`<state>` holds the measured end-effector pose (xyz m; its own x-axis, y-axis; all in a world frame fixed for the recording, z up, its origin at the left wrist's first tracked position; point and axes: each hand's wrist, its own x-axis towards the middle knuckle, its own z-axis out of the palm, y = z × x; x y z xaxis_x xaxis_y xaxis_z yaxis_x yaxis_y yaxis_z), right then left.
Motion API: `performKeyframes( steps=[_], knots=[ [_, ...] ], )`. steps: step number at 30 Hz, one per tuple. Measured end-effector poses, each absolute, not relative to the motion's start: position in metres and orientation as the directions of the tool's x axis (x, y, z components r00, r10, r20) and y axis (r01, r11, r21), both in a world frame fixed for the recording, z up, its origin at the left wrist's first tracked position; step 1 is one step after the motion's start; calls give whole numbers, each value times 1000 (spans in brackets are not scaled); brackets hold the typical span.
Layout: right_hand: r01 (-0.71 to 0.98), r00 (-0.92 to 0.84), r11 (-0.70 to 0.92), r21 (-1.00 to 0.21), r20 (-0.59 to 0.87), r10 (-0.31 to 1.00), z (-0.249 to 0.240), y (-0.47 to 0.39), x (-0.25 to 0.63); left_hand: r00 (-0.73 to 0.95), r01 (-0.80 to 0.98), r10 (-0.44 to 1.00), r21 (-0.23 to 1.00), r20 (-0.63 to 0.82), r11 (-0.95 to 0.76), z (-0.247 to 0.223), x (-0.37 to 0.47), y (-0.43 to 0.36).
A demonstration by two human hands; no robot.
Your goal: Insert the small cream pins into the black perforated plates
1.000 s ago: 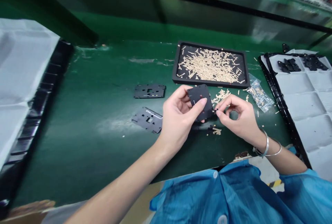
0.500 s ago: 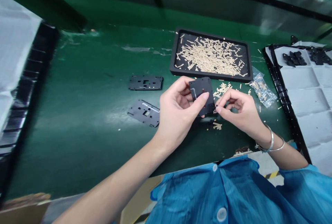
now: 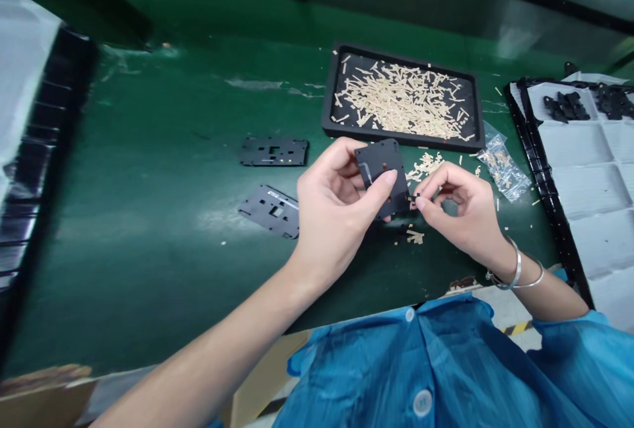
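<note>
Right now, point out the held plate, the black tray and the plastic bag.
Held plate (image 3: 375,162): head view, its flat face.
Black tray (image 3: 436,144): head view, its near rim.
Plastic bag (image 3: 504,165): head view, its middle.

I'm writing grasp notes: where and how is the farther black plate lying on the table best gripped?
Probably pinch the farther black plate across its long edges near the left end, coming from the left. It lies flat, is narrower that way, and the left hand is near its right end.

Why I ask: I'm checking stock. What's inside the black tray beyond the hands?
Pale strips are heaped in the tray, scattered toward the edges. The heap covers much of its floor; whatever lies beneath is hidden.
</note>
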<state>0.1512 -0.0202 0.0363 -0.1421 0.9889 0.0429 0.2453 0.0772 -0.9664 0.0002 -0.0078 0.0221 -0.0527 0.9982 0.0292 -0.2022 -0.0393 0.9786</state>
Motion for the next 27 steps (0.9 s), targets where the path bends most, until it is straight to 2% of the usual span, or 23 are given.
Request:
performKeyframes(
  steps=[8,18,27],
  knots=[
    [295,-147,115,-948,74,986,36,-21,150,-35,-242,995,966,88,-94,19,-1,-4],
    [86,-184,-162,-983,-176,967,33,-13,153,-44,-290,996,953,77,-87,21,0,-5],
    [12,-235,-216,-976,-213,949,34,-10,154,-26,-319,997,944,78,-83,22,-1,-6]
  ],
)
